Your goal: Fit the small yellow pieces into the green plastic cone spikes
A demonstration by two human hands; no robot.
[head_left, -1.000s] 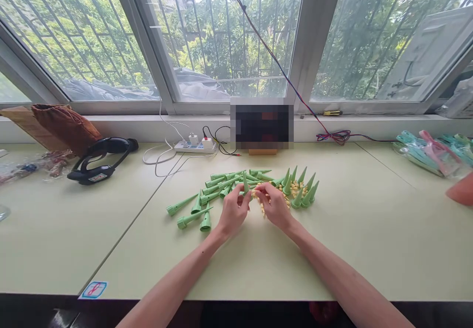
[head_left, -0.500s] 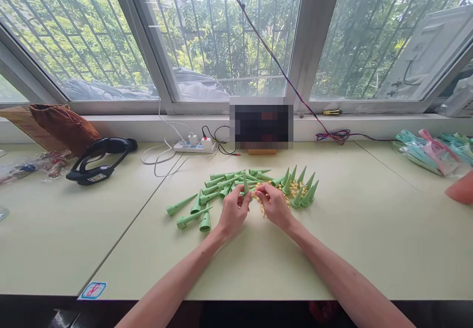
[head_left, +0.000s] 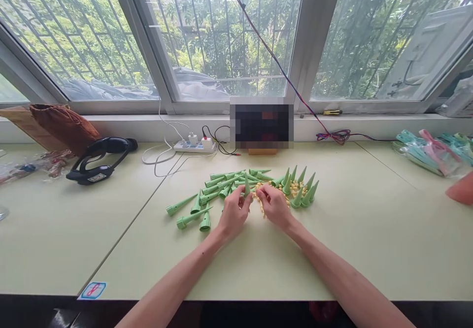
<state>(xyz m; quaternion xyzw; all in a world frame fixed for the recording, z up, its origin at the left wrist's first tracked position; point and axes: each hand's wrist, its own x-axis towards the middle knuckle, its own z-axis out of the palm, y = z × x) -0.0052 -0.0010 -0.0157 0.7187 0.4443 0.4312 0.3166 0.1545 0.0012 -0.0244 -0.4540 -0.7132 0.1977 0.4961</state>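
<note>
On the pale green table (head_left: 332,249), a heap of green spikes (head_left: 218,185) lies just behind both hands. The left hand (head_left: 232,213) pinches one green spike (head_left: 246,184) upright. The right hand (head_left: 275,207), fingertips bunched, meets its base beside small yellow pieces (head_left: 293,186); whether it grips one cannot be told

head cam only; looks forward-down over table (head_left: 332,249) toward windows (head_left: 221,37); both forearms enter close from below
</note>
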